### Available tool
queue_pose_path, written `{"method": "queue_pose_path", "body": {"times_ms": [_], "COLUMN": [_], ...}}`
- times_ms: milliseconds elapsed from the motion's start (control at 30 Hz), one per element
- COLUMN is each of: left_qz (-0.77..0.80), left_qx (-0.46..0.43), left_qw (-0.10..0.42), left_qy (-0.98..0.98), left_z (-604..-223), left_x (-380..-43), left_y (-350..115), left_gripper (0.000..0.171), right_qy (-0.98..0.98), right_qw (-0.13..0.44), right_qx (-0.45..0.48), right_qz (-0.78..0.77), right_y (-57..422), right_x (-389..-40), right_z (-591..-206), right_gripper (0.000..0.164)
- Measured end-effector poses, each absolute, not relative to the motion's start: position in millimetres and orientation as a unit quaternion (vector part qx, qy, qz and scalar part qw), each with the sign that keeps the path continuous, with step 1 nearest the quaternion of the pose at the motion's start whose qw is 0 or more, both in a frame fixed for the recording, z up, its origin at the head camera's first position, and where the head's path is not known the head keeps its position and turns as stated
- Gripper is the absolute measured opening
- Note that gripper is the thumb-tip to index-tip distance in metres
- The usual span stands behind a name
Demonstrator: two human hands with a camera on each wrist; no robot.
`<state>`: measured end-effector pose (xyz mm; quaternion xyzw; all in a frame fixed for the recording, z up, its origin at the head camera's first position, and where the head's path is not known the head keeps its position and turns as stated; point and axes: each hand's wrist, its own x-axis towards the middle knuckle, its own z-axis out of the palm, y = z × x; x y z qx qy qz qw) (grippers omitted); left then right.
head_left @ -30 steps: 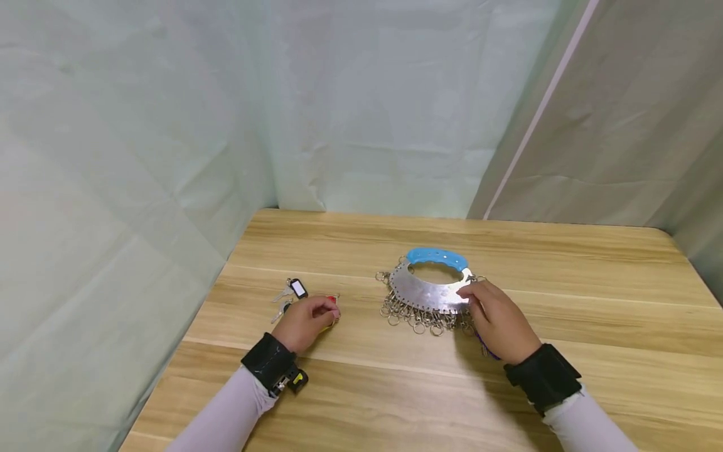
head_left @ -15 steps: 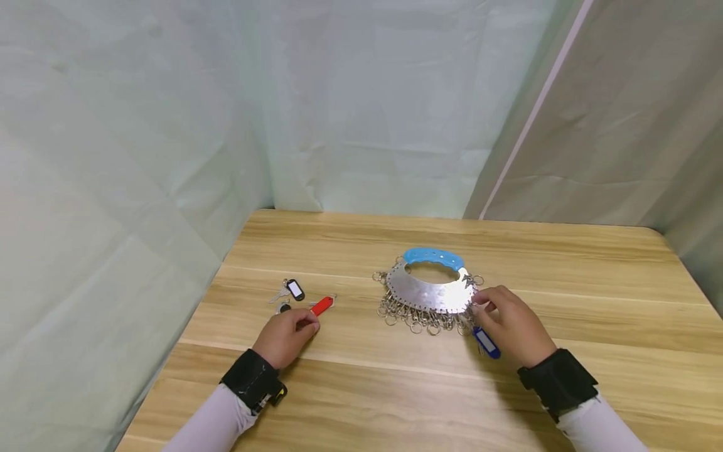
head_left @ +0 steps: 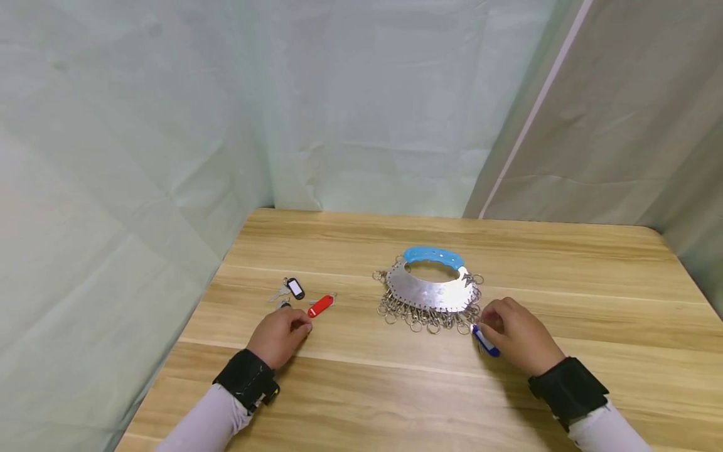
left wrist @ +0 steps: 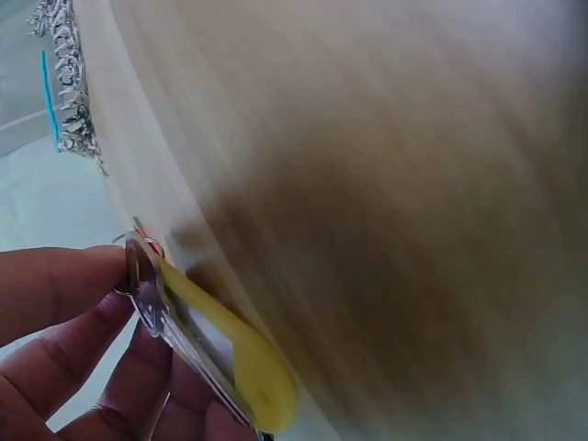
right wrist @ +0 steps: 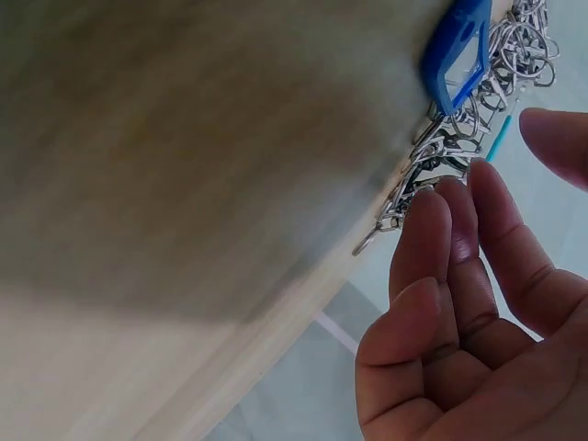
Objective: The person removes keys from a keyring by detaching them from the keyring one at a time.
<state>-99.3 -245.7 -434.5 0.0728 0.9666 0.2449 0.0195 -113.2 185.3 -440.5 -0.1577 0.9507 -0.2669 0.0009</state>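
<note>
My left hand (head_left: 278, 337) holds a yellow key tag (left wrist: 262, 381) with a key (left wrist: 188, 349) by its metal ring, pinched between thumb and fingers; the head view hides it. Just ahead of that hand lies a red key tag (head_left: 321, 306). My right hand (head_left: 522, 336) holds nothing, its thumb apart from the loosely bent fingers. It hovers beside a blue key tag (head_left: 486, 343) at the right end of a metal key holder (head_left: 432, 295). Along the holder's curved edge hang several metal clips with rings (head_left: 417, 326), and its handle (head_left: 433, 255) is light blue.
Beyond my left hand a black key tag (head_left: 295, 289) with a key lies on the wooden table (head_left: 361, 389). Another dark tag (head_left: 284, 305) is partly covered by the hand. Pale curtains (head_left: 367, 125) hang behind the table.
My left hand has drawn back and left, uncovering the red key tag. My right hand has come off the metal holder towards me and right, leaving the blue key tag in view.
</note>
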Motion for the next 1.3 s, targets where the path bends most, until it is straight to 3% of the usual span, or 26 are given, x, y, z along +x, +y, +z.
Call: {"method": "queue_pose_path", "body": {"times_ms": [533, 933, 1300], "left_qz": [0.219, 0.228, 0.278], "left_qx": [0.055, 0.047, 0.082], "left_qw": [0.021, -0.008, -0.04], "left_qy": [0.974, 0.972, 0.956], "left_z": [-428, -425, -411], "left_x": [-100, -102, -99], "left_y": [-245, -239, -203], "left_gripper": [0.007, 0.005, 0.005], "right_qy": [0.959, 0.956, 0.95], "right_qw": [0.014, 0.049, 0.024], "right_qx": [-0.176, -0.164, -0.193], "right_qz": [-0.221, -0.238, -0.243], "right_y": [186, 186, 188], "right_x": [-113, -112, -108], "right_z": [-442, -441, -442], "right_gripper": [0.027, 0.024, 0.008]}}
